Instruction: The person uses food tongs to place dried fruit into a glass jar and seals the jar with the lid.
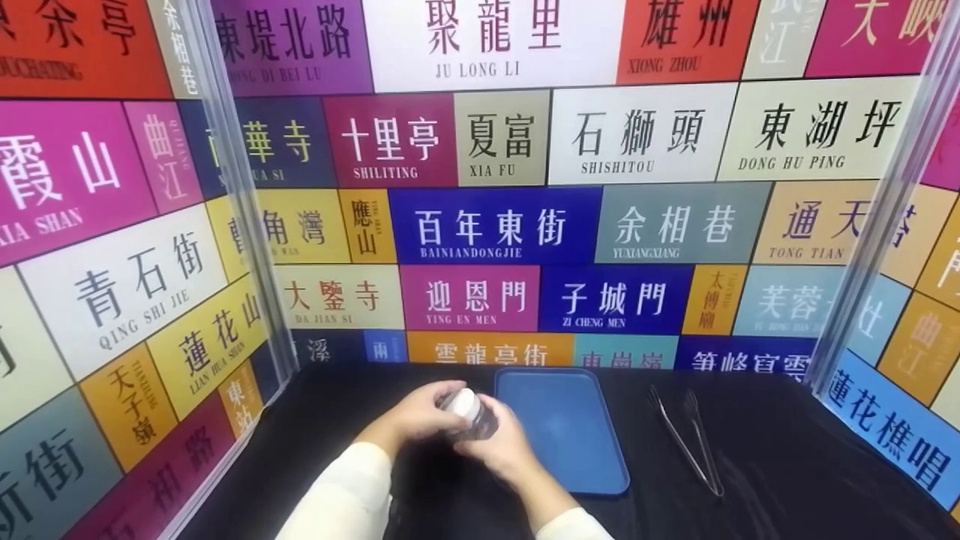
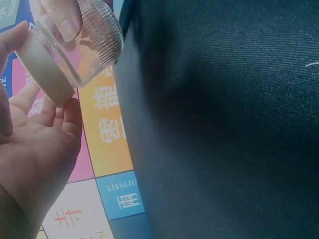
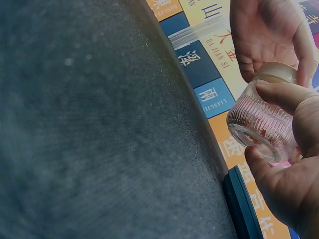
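Observation:
A clear ribbed glass jar [image 3: 261, 119] with a whitish lid [image 2: 45, 67] is held up over the black table, tilted. My left hand [image 1: 421, 412] grips the lid, thumb on one side and fingertips on the other. Around the jar's body curl the fingers and thumb of my right hand [image 1: 504, 446]. In the left wrist view the lid sits at the jar's mouth, with the glass threads showing beside it; whether it is loose cannot be told. No contents can be made out through the glass.
A blue tray [image 1: 574, 435] lies on the black tablecloth [image 1: 442, 502], right of my hands. Farther right are metal tongs [image 1: 694, 450] with their arms spread. Panels of colourful signs [image 1: 495, 225] stand behind and at both sides of the table.

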`<state>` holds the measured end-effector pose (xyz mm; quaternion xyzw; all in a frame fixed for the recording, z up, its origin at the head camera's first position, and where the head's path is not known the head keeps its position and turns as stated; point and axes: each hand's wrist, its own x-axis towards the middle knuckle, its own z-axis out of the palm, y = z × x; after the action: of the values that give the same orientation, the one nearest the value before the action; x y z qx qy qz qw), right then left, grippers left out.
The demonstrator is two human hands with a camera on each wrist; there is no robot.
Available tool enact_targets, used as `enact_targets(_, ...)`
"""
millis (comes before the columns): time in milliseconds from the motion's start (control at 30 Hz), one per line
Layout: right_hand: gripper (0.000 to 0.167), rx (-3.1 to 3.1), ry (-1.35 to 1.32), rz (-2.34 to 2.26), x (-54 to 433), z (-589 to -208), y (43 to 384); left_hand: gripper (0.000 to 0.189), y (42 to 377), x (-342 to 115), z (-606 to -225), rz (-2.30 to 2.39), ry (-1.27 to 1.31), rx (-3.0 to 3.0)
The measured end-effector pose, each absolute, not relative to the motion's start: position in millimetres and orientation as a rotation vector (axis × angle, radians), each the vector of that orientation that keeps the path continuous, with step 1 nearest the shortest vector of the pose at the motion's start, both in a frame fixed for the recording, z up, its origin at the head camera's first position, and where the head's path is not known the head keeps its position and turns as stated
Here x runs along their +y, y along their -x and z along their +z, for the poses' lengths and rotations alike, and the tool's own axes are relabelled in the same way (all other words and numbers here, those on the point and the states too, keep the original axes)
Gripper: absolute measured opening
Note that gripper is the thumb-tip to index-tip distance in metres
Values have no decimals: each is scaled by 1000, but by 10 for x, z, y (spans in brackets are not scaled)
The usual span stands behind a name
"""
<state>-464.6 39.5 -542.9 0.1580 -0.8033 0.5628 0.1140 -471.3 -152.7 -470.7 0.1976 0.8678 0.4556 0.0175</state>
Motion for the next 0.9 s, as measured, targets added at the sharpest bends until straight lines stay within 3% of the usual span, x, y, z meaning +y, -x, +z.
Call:
enact_targets(267,93,-2352,-466,1721,404,-5412,4632,84,4727,-1549,-4683,1374,-747,2641)
enact_targets(400,93,-2343,-471,1759,400,-5410,4625,90,4709,-1518,-4683,1432,-695,2621)
enact_targets(567,91,-2321,-495,1737,394,-5414,4613,75,4687,-1445,-4688,1330,-513,2872)
enact_targets(667,89,-2308,-503,1734,392,-5416,4610,77,4674,-1411,-4695,1207,-423,3004)
enact_targets(900,91,-2326,-497,1715,401,-5419,4616,61,4691,-1401,-4745,1238,-616,2980)
